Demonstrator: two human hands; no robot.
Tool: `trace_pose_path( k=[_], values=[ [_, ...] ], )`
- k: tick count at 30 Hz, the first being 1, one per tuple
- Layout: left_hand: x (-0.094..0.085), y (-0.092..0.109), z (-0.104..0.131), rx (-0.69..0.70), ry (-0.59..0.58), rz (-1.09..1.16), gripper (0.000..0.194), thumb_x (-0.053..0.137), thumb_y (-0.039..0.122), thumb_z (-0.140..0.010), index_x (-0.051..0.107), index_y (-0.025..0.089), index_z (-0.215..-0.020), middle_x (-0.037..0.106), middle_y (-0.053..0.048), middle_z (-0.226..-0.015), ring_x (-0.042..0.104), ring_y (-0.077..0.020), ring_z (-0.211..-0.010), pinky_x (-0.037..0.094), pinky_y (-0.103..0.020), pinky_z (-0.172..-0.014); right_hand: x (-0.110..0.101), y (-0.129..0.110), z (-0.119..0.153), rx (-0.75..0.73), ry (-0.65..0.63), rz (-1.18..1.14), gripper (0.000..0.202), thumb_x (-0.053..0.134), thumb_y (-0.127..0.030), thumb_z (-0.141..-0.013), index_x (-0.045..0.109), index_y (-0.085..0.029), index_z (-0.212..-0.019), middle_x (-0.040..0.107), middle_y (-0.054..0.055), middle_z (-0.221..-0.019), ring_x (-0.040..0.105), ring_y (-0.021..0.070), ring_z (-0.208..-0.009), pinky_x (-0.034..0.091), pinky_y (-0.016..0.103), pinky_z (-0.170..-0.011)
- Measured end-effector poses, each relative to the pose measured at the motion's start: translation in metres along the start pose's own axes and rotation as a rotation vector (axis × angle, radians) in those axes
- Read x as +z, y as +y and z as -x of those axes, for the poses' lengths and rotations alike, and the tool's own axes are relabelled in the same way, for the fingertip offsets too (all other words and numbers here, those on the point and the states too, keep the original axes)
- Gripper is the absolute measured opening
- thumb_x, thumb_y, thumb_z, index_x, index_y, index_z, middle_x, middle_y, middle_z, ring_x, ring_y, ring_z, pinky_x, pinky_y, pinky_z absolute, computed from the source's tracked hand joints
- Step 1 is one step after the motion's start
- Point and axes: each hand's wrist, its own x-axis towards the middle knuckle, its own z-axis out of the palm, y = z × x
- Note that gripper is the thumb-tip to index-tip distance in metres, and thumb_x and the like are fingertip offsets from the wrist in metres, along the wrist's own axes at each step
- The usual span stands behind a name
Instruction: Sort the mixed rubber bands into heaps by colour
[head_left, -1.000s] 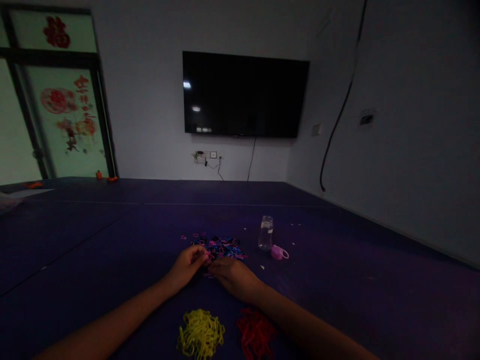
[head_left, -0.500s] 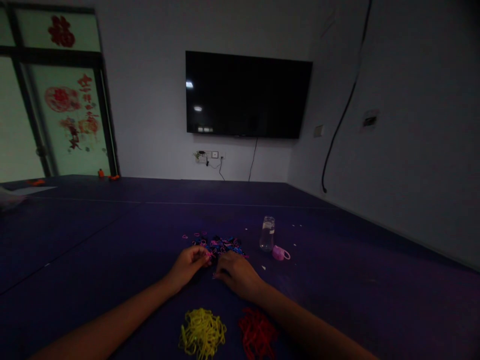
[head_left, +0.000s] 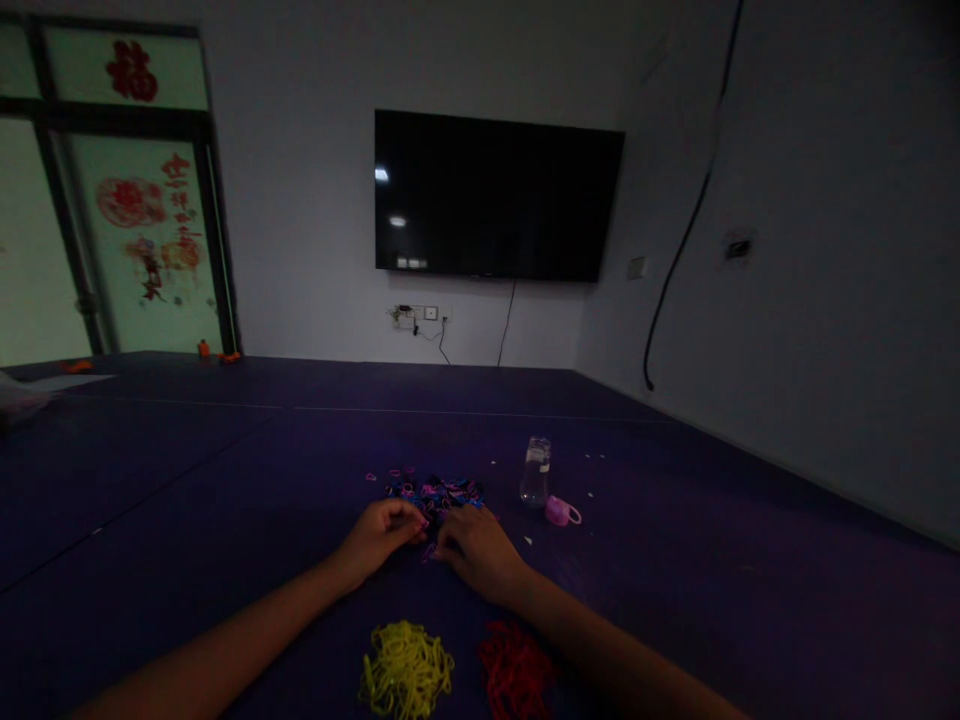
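Observation:
A loose heap of small pink, blue and dark loops (head_left: 442, 492) lies on the purple surface (head_left: 330, 450). At its near left edge my left hand (head_left: 384, 532) has thumb and fingers pinched on a small pink loop (head_left: 423, 522). My right hand (head_left: 476, 545) rests at the near right edge, its fingers curled down and close together; another pink loop (head_left: 429, 552) shows by its fingertips. Nearer to me are a pile of yellow loops (head_left: 407, 670) and, beside it, a pile of red loops (head_left: 516, 668) next to my right forearm.
A clear bottle (head_left: 535, 472) stands right of the heap, with a pink cap (head_left: 559, 511) beside it. White scraps (head_left: 529, 541) are scattered nearby. Orange objects (head_left: 229, 357) and a pale sheet (head_left: 71, 382) lie far left. A black screen (head_left: 499, 195) hangs on the wall.
My hands have hardly moved, staying beside the heap. More of the pink loop at my right fingertips now shows. The whole view has shifted slightly.

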Motion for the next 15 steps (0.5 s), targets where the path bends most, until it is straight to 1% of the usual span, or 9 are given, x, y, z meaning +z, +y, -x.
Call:
trace_pose_path(
  k=[4, 7, 10, 13, 15],
  values=[
    [0.0, 0.0, -0.001, 0.065, -0.034, -0.071, 0.014, 0.063, 0.029, -0.072, 0.062, 0.015, -0.074, 0.064, -0.002, -0.073, 0.062, -0.0163, -0.069, 0.049, -0.03, -0.071, 0.0, -0.001, -0.001, 0.007, -0.013, 0.023, 0.007, 0.059, -0.026, -0.083, 0.061, -0.019, -0.082, 0.06, 0.003, -0.094, 0.05, 0.0182, -0.095, 0.031, 0.03, -0.082],
    [0.001, 0.007, 0.002, 0.14, -0.033, -0.281, 0.009, 0.057, 0.021, -0.075, 0.064, 0.016, -0.073, 0.065, -0.003, -0.076, 0.061, -0.0162, -0.073, 0.048, -0.028, -0.071, 0.003, 0.0, -0.002, 0.008, -0.004, 0.018, 0.005, 0.057, -0.023, -0.084, 0.06, -0.018, -0.084, 0.06, 0.003, -0.093, 0.05, 0.0182, -0.096, 0.032, 0.03, -0.082],
    [0.004, 0.015, 0.007, 0.235, -0.014, -0.511, 0.013, 0.053, 0.014, -0.074, 0.066, 0.017, -0.072, 0.065, -0.003, -0.077, 0.06, -0.0165, -0.077, 0.046, -0.028, -0.073, 0.006, 0.002, -0.002, 0.039, 0.033, -0.018, 0.005, 0.055, -0.021, -0.085, 0.06, -0.018, -0.084, 0.061, 0.003, -0.092, 0.051, 0.0174, -0.094, 0.033, 0.029, -0.081],
    [0.007, 0.018, 0.011, 0.304, -0.038, -0.619, 0.017, 0.051, 0.007, -0.071, 0.065, 0.017, -0.07, 0.065, -0.002, -0.075, 0.06, -0.0163, -0.076, 0.045, -0.027, -0.073, 0.008, 0.004, -0.002, 0.104, 0.093, -0.049, 0.006, 0.054, -0.02, -0.085, 0.059, -0.018, -0.082, 0.061, 0.003, -0.091, 0.053, 0.0172, -0.093, 0.034, 0.028, -0.081],
    [0.008, 0.017, 0.012, 0.322, -0.066, -0.672, 0.02, 0.05, 0.004, -0.068, 0.065, 0.018, -0.069, 0.064, -0.002, -0.074, 0.06, -0.0167, -0.077, 0.045, -0.027, -0.073, 0.009, 0.005, -0.002, 0.149, 0.131, -0.064, 0.006, 0.054, -0.018, -0.084, 0.059, -0.018, -0.081, 0.061, 0.003, -0.091, 0.054, 0.017, -0.091, 0.035, 0.028, -0.08]
  ],
)
